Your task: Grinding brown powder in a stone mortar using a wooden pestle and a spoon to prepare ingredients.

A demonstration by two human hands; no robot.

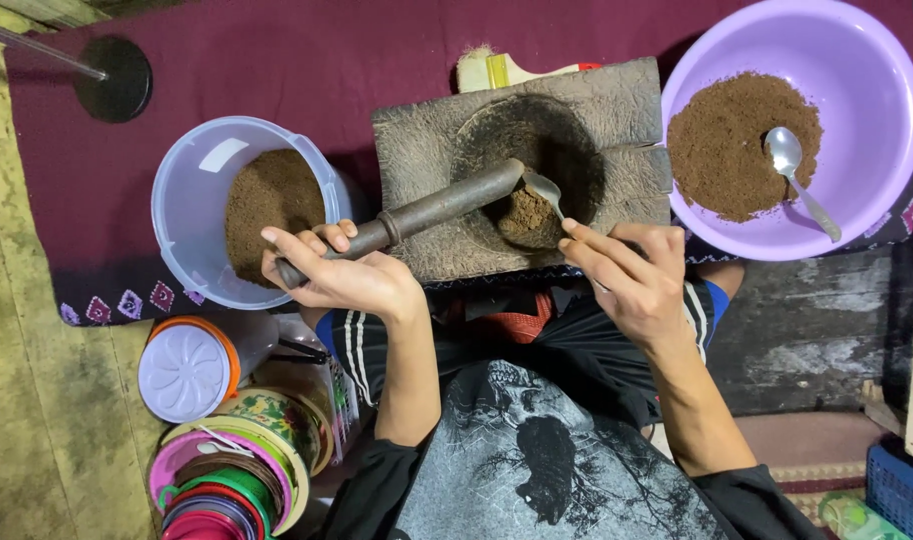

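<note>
Two hands busy: left hand clamped on pestle, right hand pinching spoon in mortar

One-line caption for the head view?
Left hand grips a pestle in a stone mortar; right hand spoons brown powder.

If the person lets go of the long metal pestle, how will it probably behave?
The pestle looks like solid dark metal, so it is probably heavy and stiff. Its round shaft could roll, but its tip sits in the hollow of the stone mortar, which may stop it. The left hand grips its lower end.
</note>
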